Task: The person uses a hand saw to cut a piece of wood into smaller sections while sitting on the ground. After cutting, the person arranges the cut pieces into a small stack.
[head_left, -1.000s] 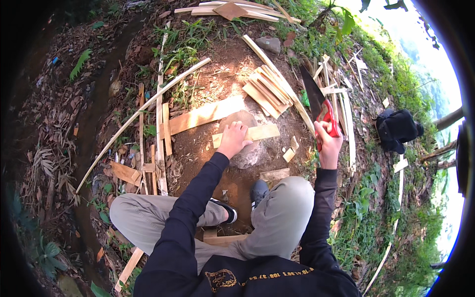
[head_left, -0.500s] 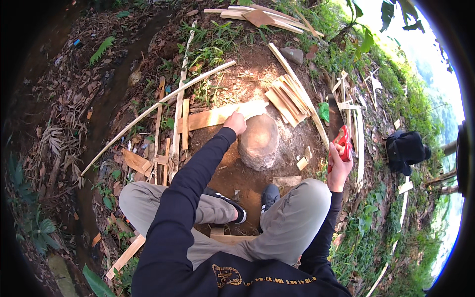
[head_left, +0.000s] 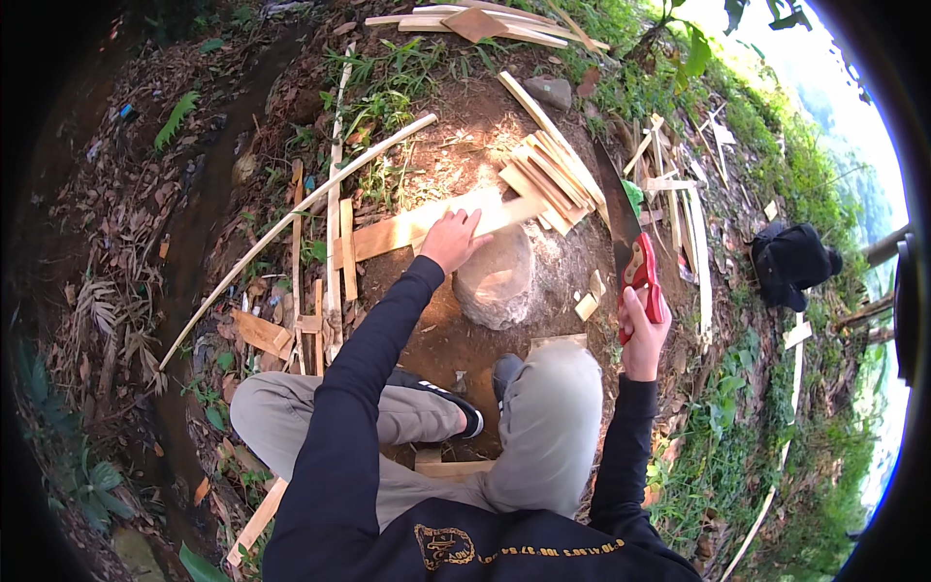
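My left hand (head_left: 452, 242) lies on a long pale wooden board (head_left: 388, 233) with its fingers stretched out across the wood. The board slants over the far edge of a cut tree stump (head_left: 493, 276), its right end past my fingers. In my right hand (head_left: 644, 335), the fingers wrap the red handle of a hand saw (head_left: 640, 272). Its dark blade points away from me, held up to the right of the stump, apart from the board.
Beyond the board's right end lies a pile of short planks (head_left: 548, 179). A long bent strip (head_left: 301, 209) crosses the ground on the left. Small offcuts (head_left: 589, 301) rest right of the stump, and a black bag (head_left: 793, 267) sits far right. A stone (head_left: 551, 92) lies at the back.
My left hand has gone from closed fingers at the board to fingers spread over it. The saw remains in my right hand, and my right knee has shifted inward.
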`<state>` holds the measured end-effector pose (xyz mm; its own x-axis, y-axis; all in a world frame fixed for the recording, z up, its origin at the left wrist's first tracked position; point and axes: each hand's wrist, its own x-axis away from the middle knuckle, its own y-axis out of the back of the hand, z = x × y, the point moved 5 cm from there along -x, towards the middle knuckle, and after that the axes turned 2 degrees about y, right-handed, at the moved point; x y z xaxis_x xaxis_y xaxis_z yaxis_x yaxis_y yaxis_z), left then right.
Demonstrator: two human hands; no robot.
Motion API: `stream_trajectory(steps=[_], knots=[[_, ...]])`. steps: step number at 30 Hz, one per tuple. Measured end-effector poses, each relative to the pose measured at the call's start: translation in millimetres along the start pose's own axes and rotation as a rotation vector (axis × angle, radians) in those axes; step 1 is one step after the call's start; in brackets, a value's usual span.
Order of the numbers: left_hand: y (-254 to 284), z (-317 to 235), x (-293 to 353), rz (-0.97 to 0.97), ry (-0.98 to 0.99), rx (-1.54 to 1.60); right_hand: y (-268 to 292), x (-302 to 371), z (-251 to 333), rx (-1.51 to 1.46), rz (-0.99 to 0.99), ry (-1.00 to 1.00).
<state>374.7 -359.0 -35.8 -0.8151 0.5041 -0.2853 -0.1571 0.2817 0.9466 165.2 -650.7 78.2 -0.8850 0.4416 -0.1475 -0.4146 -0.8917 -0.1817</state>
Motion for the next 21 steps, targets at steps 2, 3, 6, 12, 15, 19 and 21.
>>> stream_trajectory(steps=[2, 3, 6, 12, 15, 19, 21], knots=[[-8, -15, 4, 0.053, -0.109, -0.115, 1, 11, -19, 0.082, 0.006, 0.059], [-10, -20, 3, 0.034, -0.147, -0.129, 1, 13, -27, 0.104, 0.024, 0.070], [-16, -33, 2, -0.038, -0.145, -0.022, -9, 32, -43, 0.143, 0.062, 0.041], [-37, -49, -11, -0.040, -0.085, 0.119, -8, 58, -72, 0.224, 0.029, 0.056], [-44, -51, -19, -0.085, -0.041, 0.213, -10, 66, -101, 0.191, 0.043, 0.020], [-39, -62, -22, -0.131, -0.009, 0.236, -9, 69, -125, 0.176, 0.044, 0.022], [-36, -64, -21, -0.178, -0.005, 0.229, -9, 69, -133, 0.141, 0.036, -0.016]])
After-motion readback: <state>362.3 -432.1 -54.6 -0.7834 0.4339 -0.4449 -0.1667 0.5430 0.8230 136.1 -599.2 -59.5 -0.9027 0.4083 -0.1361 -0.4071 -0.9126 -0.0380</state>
